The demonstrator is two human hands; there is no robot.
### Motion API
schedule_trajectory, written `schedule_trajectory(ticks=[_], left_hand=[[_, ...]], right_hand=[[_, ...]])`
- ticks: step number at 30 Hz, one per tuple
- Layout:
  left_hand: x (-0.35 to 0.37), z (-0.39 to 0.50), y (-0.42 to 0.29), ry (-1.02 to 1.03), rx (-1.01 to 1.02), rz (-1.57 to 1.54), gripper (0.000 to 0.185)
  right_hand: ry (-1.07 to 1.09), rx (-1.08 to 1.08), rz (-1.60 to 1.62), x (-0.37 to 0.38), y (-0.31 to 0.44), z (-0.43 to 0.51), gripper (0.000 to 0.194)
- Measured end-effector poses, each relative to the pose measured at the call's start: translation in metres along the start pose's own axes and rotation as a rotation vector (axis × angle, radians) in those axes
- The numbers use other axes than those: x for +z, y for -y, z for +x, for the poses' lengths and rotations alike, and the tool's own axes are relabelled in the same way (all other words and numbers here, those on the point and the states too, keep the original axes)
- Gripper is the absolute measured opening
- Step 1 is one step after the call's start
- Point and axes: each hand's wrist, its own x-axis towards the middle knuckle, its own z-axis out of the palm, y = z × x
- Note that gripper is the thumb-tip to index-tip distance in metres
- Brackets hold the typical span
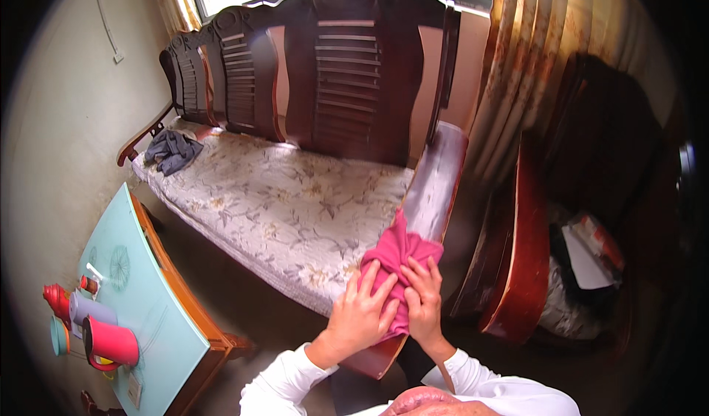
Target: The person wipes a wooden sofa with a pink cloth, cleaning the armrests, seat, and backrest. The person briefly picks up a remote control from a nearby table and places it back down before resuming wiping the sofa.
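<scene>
A bunched pink cloth (409, 245) lies over the front part of the armrest (435, 183) of a dark wooden sofa (349, 67). My left hand (359, 317) presses on the cloth's left side, its fingers gathering the folds. On the right side, my right hand (424, 302) grips the same cloth with bent fingers. The armrest's red-brown front end shows below the cloth, and its worn, shiny top runs back toward the slatted backrest. Beside my left hand is the flowered seat cushion (266, 194).
A crumpled dark grey garment (173, 151) lies at the cushion's far end. At left stands a glass-topped table (166, 305) with a pink pitcher (113, 344) and several other containers. A wooden chair (523, 272) holding papers stands at right, near a curtain (532, 56).
</scene>
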Motion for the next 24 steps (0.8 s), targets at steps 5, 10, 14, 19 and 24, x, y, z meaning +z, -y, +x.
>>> schedule_trajectory(ticks=[5,10,14,19,24], left_hand=[[0.011,-0.010,0.004,-0.034,0.026,-0.027,0.046],[0.001,-0.003,-0.003,0.037,-0.034,0.032,0.045],[-0.001,-0.003,-0.006,0.030,-0.063,0.007,0.044],[0.008,-0.007,0.002,0.012,-0.063,0.003,0.042],[0.009,-0.041,-0.011,-0.100,0.020,0.108,0.039]], right_hand=[[-0.074,-0.122,0.101,0.006,-0.021,-0.007,0.039],[-0.101,-0.140,0.114,0.008,-0.019,-0.003,0.038],[-0.081,-0.172,0.077,0.007,-0.021,0.000,0.038],[-0.122,-0.193,0.076,0.011,-0.028,-0.007,0.038],[-0.048,-0.327,0.009,-0.002,0.001,-0.061,0.034]])
